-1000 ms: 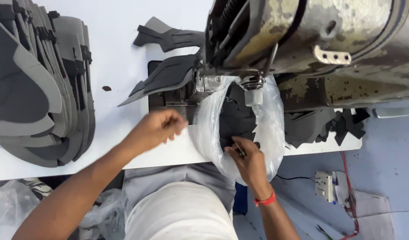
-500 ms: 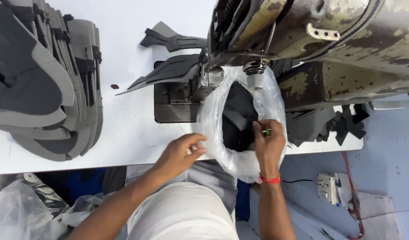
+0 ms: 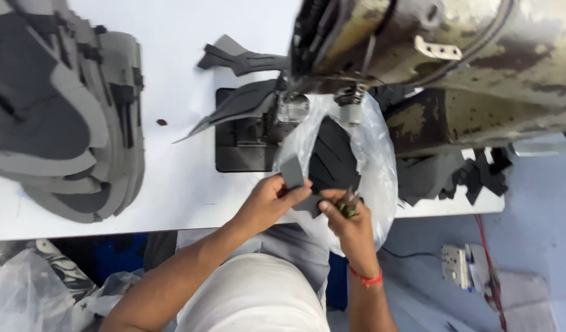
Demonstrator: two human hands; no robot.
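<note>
bright even light; slight blur

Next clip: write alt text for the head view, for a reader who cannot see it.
Seen from above, a person's left hand pinches a small grey cut piece while the right hand holds a small tool beside it, at the mouth of a clear plastic bag of dark pieces under a worn sewing machine. A stack of grey cut pieces lies at the left of the white table.

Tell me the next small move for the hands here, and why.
Probably carry the small grey piece up to the needle plate. The left hand pinches it just above the clear bag of dark pieces, while the right hand holds a small tool at the bag's mouth.
</note>
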